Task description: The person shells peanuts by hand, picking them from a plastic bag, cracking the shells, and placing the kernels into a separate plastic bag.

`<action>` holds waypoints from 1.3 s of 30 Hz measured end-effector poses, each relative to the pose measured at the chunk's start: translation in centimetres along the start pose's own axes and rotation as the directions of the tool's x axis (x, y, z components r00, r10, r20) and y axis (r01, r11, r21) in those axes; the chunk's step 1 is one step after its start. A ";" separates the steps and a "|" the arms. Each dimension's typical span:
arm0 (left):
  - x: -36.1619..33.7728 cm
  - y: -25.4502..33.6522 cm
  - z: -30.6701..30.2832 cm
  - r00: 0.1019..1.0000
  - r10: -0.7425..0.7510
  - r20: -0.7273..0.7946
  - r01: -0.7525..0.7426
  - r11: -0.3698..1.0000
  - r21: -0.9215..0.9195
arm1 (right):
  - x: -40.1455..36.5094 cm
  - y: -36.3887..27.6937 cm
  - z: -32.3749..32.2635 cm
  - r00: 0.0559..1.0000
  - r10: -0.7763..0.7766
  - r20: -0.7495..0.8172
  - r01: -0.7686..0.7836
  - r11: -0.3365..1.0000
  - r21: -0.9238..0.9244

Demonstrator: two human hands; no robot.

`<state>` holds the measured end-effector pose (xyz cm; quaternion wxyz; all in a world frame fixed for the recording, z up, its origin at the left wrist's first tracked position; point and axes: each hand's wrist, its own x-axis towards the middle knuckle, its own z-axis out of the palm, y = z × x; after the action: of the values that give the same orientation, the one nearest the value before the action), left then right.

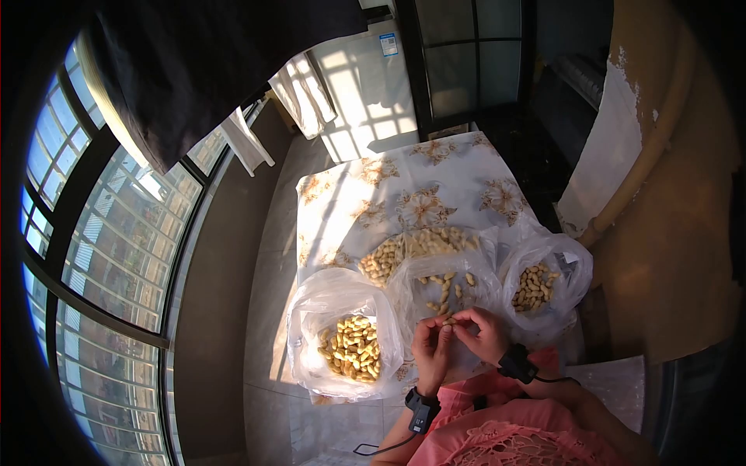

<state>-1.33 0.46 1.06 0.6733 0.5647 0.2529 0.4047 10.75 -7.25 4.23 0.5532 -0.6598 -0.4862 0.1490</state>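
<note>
My left hand (pixel 432 351) and my right hand (pixel 483 335) meet at the table's near side, fingertips pinched together on a small peanut (pixel 449 321). Fingers partly cover it, so whether its shell is cracked cannot be made out. Just beyond my hands lies an opened clear plastic bag (pixel 404 299) with some loose peanuts (pixel 444 289) in it. To the left stands a larger white plastic bag (pixel 303 342) holding many unshelled peanuts (pixel 351 348). Another plastic bag (pixel 576 268) on the right holds a smaller heap of peanuts (pixel 535 287).
Behind the middle bag a pile of peanuts (pixel 427 242) spreads over the flowered tablecloth (pixel 423 206). A dark garment (pixel 217 70) hangs at upper left, near barred windows (pixel 124 248). A white appliance (pixel 365 93) stands past the table, and a brown board (pixel 660 233) on the right.
</note>
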 end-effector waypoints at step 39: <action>0.1 -0.4 0.0 0.999 0.029 -0.020 -0.029 0.999 0.025 | 0.0 0.1 0.0 1.000 -0.002 -0.001 0.002 1.000 -0.016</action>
<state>-1.17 0.52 0.73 0.6578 0.5723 0.2565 0.4170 10.78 -7.25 4.14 0.5484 -0.6638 -0.4878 0.1440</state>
